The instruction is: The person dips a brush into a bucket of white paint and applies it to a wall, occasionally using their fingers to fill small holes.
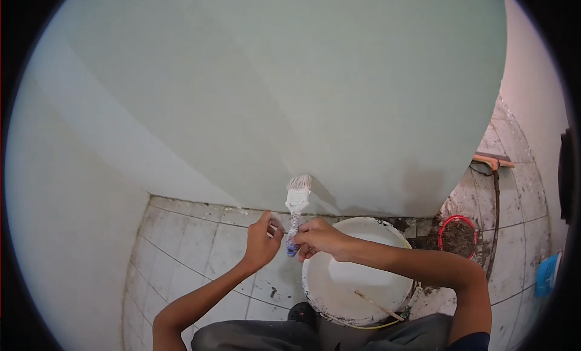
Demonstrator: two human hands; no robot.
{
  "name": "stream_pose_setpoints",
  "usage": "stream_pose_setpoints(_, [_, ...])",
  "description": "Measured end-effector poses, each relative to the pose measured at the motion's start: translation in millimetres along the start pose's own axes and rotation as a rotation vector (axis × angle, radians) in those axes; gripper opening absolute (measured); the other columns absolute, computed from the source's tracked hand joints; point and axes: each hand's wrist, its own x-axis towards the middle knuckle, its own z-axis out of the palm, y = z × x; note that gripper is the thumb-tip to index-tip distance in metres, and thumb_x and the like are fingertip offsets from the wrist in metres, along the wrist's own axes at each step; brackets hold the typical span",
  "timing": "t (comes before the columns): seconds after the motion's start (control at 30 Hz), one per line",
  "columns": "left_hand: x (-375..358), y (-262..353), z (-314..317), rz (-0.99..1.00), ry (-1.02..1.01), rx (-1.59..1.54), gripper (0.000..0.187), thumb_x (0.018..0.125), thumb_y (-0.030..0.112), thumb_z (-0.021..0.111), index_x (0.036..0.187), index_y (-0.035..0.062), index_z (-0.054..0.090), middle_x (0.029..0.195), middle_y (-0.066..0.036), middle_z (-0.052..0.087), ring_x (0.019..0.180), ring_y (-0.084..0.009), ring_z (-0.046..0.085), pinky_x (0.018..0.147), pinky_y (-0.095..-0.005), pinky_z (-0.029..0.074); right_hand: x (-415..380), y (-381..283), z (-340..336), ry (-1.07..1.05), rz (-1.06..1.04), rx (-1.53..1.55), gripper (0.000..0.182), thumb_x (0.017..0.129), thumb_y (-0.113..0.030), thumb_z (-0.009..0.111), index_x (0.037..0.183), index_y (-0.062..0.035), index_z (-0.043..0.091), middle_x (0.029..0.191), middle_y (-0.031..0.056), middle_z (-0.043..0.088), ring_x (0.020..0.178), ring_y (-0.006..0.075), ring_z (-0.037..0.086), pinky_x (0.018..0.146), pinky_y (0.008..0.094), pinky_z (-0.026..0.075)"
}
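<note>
A paintbrush [298, 199] with white-coated bristles points up toward the pale green wall [339, 109]. My right hand [319, 237] is closed on the lower part of its speckled handle. Left of the brush is my left hand [262, 241], its fingers loosely curled and apart, with nothing visible in them. Below my right forearm stands a large round bucket [307, 284] with a paint-stained rim. White paint [369, 272] lies inside it, and a thin stick [378, 305] rests across the near side.
Dirty white floor tiles [187, 236] meet the walls. Right of the bucket sits a red-rimmed container [440, 239] of dark material. Beyond it are an orange-headed tool [493, 162] with a long dark handle and a blue object [546, 274]. My knees flank the bucket's near side.
</note>
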Motion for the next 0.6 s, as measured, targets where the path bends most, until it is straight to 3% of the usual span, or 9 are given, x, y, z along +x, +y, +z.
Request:
stream_pose_setpoints(0.03, [1.9, -10.0, 5.7, -0.537, -0.136, -0.447, 0.02, 0.091, 0.016, 0.064, 0.107, 0.0043, 0.059, 0.08, -0.008, 0.067, 0.057, -0.0231, 0.061, 0.053, -0.0312, 0.048, -0.7, 2.0, -1.7, 0.032, 0.015, -0.051, 0.024, 0.089, -0.021, 0.061, 0.094, 0.0018, 0.066, 0.086, 0.0111, 0.071, 0.066, 0.0163, 0.069, 0.061, 0.0271, 0.053])
stream_pose_setpoints(0.13, [5.6, 12.4, 13.6, -1.048, -0.256, -1.219, 0.02, 0.094, 0.023, 0.063, 0.102, 0.0047, 0.061, 0.083, -0.006, 0.067, 0.062, -0.0187, 0.062, 0.056, -0.0284, 0.048, 2.9, 21.3, 2.6, 0.104, 0.05, -0.099, 0.023, 0.089, -0.021, 0.061, 0.094, 0.0011, 0.066, 0.085, 0.0106, 0.07, 0.065, 0.0163, 0.069, 0.059, 0.0264, 0.053])
stream_pose_setpoints(0.17, [0.8, 30.7, 16.3, -0.956, -0.233, -1.205, 0.022, 0.096, 0.028, 0.061, 0.096, 0.0063, 0.064, 0.082, -0.006, 0.066, 0.065, -0.0139, 0.061, 0.057, -0.026, 0.047, 4.7, 25.3, 3.9, 0.126, 0.05, -0.106, 0.023, 0.089, -0.021, 0.061, 0.094, 0.0008, 0.066, 0.085, 0.0104, 0.07, 0.064, 0.0162, 0.069, 0.059, 0.0262, 0.052])
stream_pose_setpoints(0.27, [-13.7, -11.4, 43.3, -0.759, -0.265, -1.106, 0.022, 0.095, 0.027, 0.062, 0.095, 0.005, 0.065, 0.085, -0.007, 0.066, 0.073, -0.0141, 0.062, 0.064, -0.0262, 0.047, 5.9, 26.3, 6.0, 0.111, 0.105, -0.116, 0.022, 0.09, -0.018, 0.06, 0.095, 0.0019, 0.066, 0.083, 0.0104, 0.07, 0.065, 0.0167, 0.069, 0.06, 0.0265, 0.053])
stream_pose_setpoints(0.3, [-13.4, -4.8, 59.3, -0.747, -0.067, -1.167, 0.02, 0.096, 0.024, 0.061, 0.089, 0.0048, 0.064, 0.075, -0.006, 0.064, 0.059, -0.015, 0.059, 0.052, -0.0283, 0.045, 6.0, 29.3, 1.7, 0.115, 0.054, -0.206, 0.022, 0.091, -0.019, 0.059, 0.096, 0.0013, 0.065, 0.084, 0.0099, 0.07, 0.066, 0.0159, 0.068, 0.061, 0.0265, 0.053])
stream_pose_setpoints(0.4, [-3.6, -30.6, 76.5, -0.796, 0.001, -1.135, 0.02, 0.095, 0.02, 0.061, 0.083, 0.0033, 0.062, 0.065, -0.006, 0.06, 0.049, -0.0146, 0.054, 0.043, -0.0307, 0.041, -3.7, 22.2, -23.2, 0.172, -0.093, -0.408, 0.021, 0.094, -0.019, 0.058, 0.097, -0.0001, 0.065, 0.085, 0.0083, 0.07, 0.07, 0.0139, 0.067, 0.062, 0.0264, 0.052])
stream_pose_setpoints(0.5, [18.0, -52.4, 72.4, -0.753, -0.03, -1.005, 0.022, 0.094, 0.019, 0.061, 0.081, 0.0017, 0.061, 0.061, -0.007, 0.057, 0.045, -0.0151, 0.051, 0.04, -0.0302, 0.039, -35.0, -25.9, -31.0, 0.32, -0.214, -0.509, 0.018, 0.095, -0.019, 0.058, 0.097, -0.0021, 0.065, 0.083, 0.007, 0.07, 0.069, 0.0127, 0.065, 0.063, 0.025, 0.051])
stream_pose_setpoints(0.6, [50.0, -4.2, 18.2, -0.6, 0.076, -1.105, 0.024, 0.094, 0.019, 0.062, 0.079, 0.0006, 0.059, 0.059, -0.006, 0.055, 0.041, -0.0139, 0.048, 0.039, -0.028, 0.037, -56.2, -48.6, -46.4, 0.474, -0.306, -0.527, 0.015, 0.091, -0.012, 0.059, 0.093, 0.0013, 0.065, 0.082, 0.0084, 0.069, 0.074, 0.0139, 0.065, 0.065, 0.0276, 0.053])
